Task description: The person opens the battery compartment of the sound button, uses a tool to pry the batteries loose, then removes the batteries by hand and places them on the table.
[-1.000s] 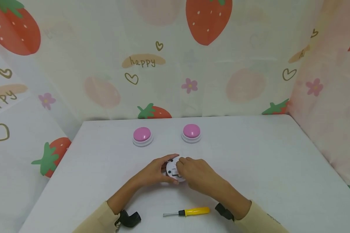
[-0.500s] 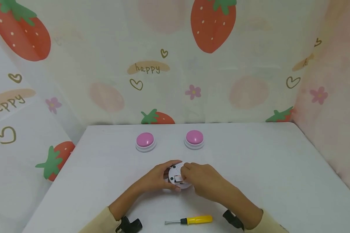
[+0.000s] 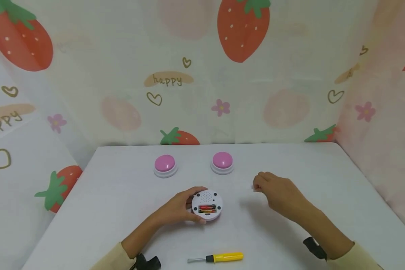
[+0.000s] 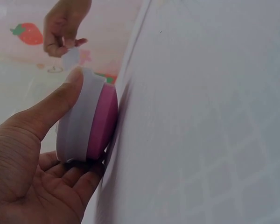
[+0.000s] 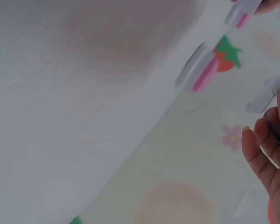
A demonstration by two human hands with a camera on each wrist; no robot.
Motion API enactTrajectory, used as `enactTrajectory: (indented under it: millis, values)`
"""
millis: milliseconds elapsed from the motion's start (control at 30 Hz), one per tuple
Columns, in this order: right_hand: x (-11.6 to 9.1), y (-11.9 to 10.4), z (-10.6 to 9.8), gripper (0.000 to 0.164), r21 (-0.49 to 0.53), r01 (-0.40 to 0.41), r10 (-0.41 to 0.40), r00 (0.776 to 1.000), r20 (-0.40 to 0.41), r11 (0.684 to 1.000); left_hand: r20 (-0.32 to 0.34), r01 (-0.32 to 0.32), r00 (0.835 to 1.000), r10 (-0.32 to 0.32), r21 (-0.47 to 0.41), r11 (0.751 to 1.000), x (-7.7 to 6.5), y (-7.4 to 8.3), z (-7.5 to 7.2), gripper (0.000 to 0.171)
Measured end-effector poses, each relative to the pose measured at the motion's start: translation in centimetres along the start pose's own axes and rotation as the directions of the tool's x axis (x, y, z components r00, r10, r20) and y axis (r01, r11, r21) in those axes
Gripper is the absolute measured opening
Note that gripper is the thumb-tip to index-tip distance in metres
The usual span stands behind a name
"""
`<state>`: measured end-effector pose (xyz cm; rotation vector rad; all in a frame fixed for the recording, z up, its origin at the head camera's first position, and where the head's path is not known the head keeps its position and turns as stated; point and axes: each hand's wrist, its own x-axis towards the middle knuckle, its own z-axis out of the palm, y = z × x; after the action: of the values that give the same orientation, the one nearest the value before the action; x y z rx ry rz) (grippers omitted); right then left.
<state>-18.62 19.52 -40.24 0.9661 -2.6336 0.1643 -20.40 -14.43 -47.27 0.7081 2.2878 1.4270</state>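
Observation:
A round white push-button light or buzzer (image 3: 206, 197) lies bottom side up on the table, its pink dome facing down. My left hand (image 3: 177, 206) grips its rim, thumb on the near side and fingers round the far side. Two batteries (image 3: 207, 209) show in its uncovered compartment. Off to the right, above the table, my right hand (image 3: 283, 193) pinches a small white battery cover (image 5: 262, 100) between thumb and fingertips. The head view shows only a thin edge of that cover. The left wrist view shows the pink dome (image 4: 103, 122) against the tabletop.
Two more pink-domed buttons, a left one (image 3: 165, 165) and a right one (image 3: 222, 162), stand upright towards the back. A screwdriver (image 3: 219, 257) with a yellow handle lies near the front. Printed strawberry cloth (image 3: 243, 112) hangs behind the white table (image 3: 121, 180).
My right hand has lifted off the button and moved right with the battery cover, exposing the batteries. My left hand keeps its grip on the button.

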Motion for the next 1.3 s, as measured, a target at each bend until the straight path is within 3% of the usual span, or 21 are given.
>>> enactTrajectory:
  millis: [233, 533, 833, 1100, 1300]
  values:
    - [-2.4, 4.7, 0.2, 0.026, -0.049, -0.001, -0.002, 0.998, -0.059, 0.999, 0.003, 0.009, 1.000, -0.009, 0.000, 1.000, 0.0, -0.1, 0.0, 0.089]
    - [-5.0, 9.5, 1.0, 0.031, -0.035, -0.028, 0.024, 0.993, -0.118, 0.999, 0.010, 0.000, 1.000, 0.000, -0.004, 1.000, 0.1, -0.1, -0.1, 0.090]
    - [-6.5, 12.4, 0.6, 0.023, -0.048, -0.150, 0.150, 0.989, 0.006, 0.988, 0.017, 0.016, 1.000, -0.016, -0.029, 0.999, 0.0, 0.1, -0.1, 0.090]
    - [-7.1, 14.8, 0.9, 0.026, -0.082, -0.126, 0.130, 0.991, 0.042, 0.989, 0.017, 0.007, 1.000, -0.007, -0.024, 1.000, -0.2, -0.2, -0.1, 0.089]
    - [-7.5, 15.7, 1.1, 0.033, -0.103, -0.122, 0.134, 0.983, 0.122, 0.987, 0.021, 0.000, 1.000, 0.000, -0.025, 1.000, 0.0, -0.1, -0.2, 0.089]
